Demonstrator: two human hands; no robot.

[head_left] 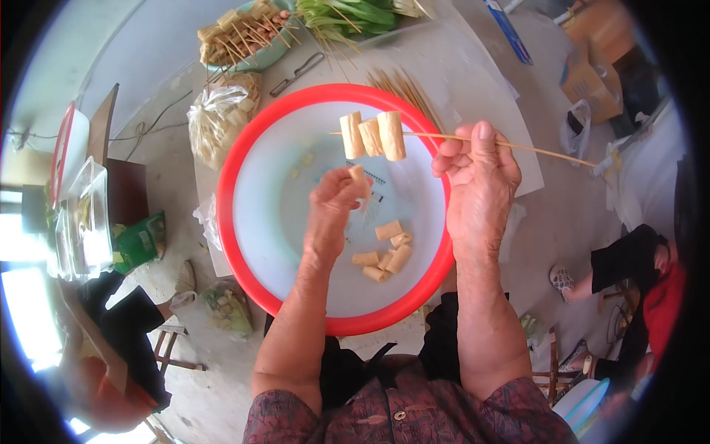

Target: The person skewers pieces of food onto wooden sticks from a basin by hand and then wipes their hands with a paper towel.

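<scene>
Right now, the person's right hand [484, 174] has its fingers pinched around a long thin skewer [532, 150], which runs roughly level across the view, with three pale rolls [371, 138] threaded side by side near its far-left end. Just below them, the left hand [333, 200] has its fingers closed on a loose roll [358, 176], apart from the skewer. Both the rolls and the left hand show over a white basin [285, 259] with a broad red rim, and more cut pieces [388, 251] lie in a little cluster toward its lower right. Beyond the rim, bare sticks [405, 92] lie fanned on the counter [473, 89], near leafy greens [355, 16] and a bowl [275, 58] heaped with loaded skewers. A knotted plastic bag [220, 122] sits left of those sticks, near the basin.
</scene>
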